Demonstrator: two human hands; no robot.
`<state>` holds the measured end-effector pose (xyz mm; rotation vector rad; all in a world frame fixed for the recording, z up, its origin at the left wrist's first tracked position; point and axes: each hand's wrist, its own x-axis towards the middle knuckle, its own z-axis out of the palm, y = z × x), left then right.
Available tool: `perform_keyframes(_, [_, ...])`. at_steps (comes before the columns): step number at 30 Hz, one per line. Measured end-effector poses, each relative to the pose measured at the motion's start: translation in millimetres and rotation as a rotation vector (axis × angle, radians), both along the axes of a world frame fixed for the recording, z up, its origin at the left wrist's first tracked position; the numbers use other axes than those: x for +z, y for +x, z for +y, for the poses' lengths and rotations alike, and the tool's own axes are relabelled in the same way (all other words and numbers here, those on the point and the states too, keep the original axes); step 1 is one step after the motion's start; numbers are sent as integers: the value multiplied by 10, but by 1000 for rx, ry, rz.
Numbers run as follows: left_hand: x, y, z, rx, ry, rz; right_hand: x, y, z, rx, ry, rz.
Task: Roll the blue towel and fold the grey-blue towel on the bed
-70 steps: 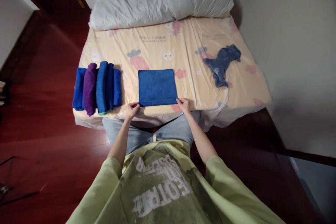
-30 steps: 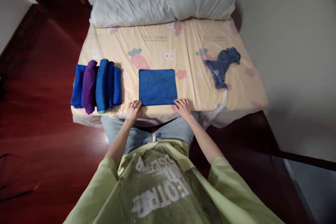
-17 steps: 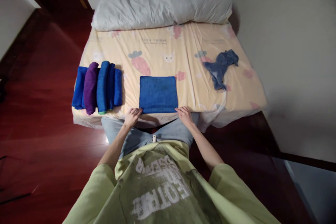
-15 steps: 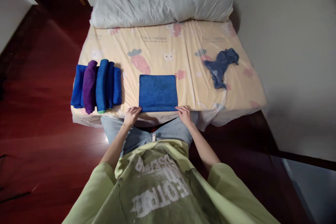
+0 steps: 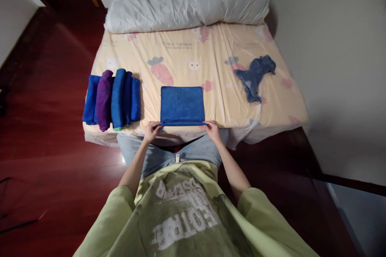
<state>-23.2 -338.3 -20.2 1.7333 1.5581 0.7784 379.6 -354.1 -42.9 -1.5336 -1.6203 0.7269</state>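
"Well, looking down from head height, our only view, where's the blue cloth [image 5: 182, 104]?"

"At the near side of the bed [image 5: 202, 54], laid flat right in front of the person [image 5: 181, 204], with its closest edge gathered into a narrow strip [image 5: 183, 124]."

"And the hands?"

"The left hand [image 5: 151, 131] has fingers and thumb drawn together on the left end of that strip, and the right hand [image 5: 212, 130] has the same pinch on the right end. Both grips are narrow, with cloth held in them (the tips look small from where I stand, so I can't make out how each thumb sits)."

"Which one's nearer, then?"

"Neither, as far as I can tell; each touches its own end. The strip's long axis runs left to right, straight across from one hand to the other, and the flat part lies on its far side, away from the body."

"Anything else about?"

"Rolled cloths [image 5: 135, 100] on the left, near the left hand but apart from it, with a purple roll [image 5: 104, 100] among the blue. A crumpled grey-blue cloth [image 5: 255, 77] lies off to the right, well apart from the right hand. White bedding [image 5: 187, 0] is heaped across the far side."
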Motion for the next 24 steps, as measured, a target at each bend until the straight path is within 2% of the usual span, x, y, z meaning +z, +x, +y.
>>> perform_keyframes(4, [-1,46,104,137,-51,39,-14,-68,95,-123,-83,26])
perform_keyframes(8, [-10,82,185,157,-43,114,-46,-130,198,-217,-139,-9])
perform_keyframes(18, [13,114,350,195,-71,198,-52,-160,270,-240,-141,-104])
perform_keyframes(24, [17,120,313,215,-51,266,-126,-153,261,-256,-126,-69])
